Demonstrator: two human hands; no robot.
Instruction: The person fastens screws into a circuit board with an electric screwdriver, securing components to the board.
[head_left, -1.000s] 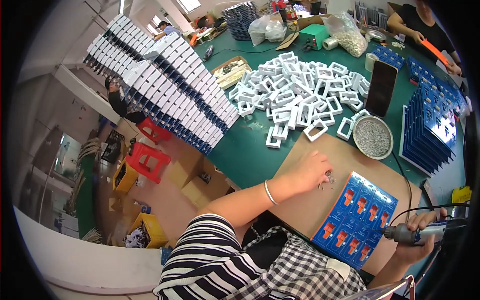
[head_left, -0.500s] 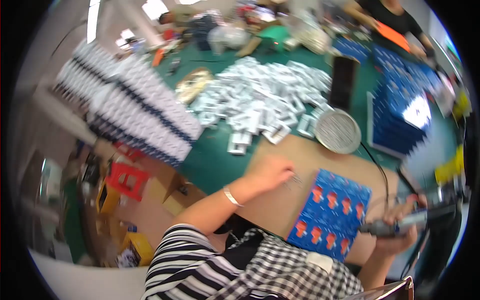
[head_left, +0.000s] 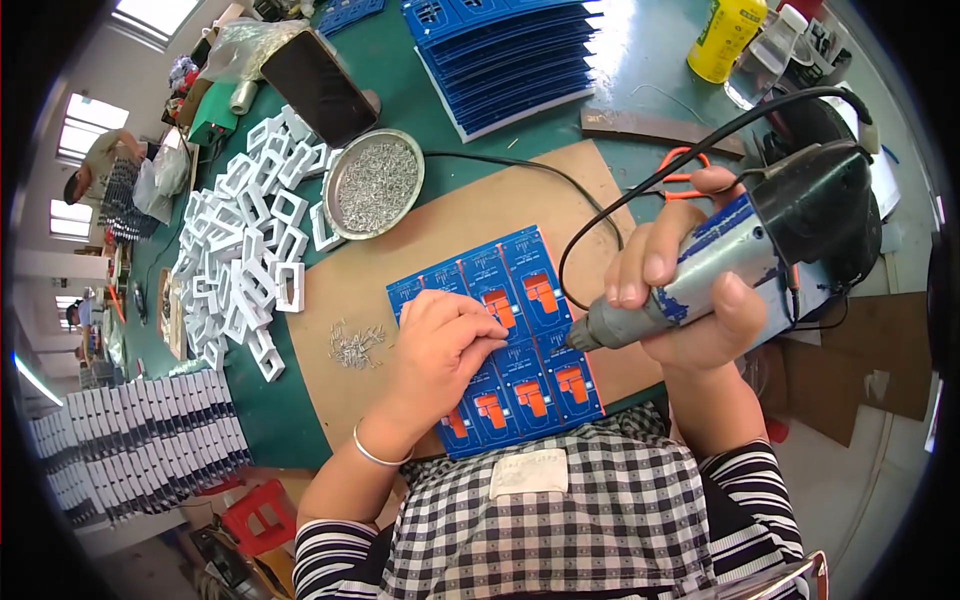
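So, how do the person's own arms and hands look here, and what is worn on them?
Both hands, left hand and right hand, are bare, with no gloves. A thin silver metal bangle circles the left wrist. Black-and-white striped sleeves cover the upper arms only, leaving the forearms uncovered. I see no rings or watch.

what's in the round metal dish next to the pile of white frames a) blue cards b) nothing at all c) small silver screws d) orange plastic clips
c: the round metal dish is heaped with small silver screws, the same kind as the loose little pile of screws lying on the brown board near the left hand.
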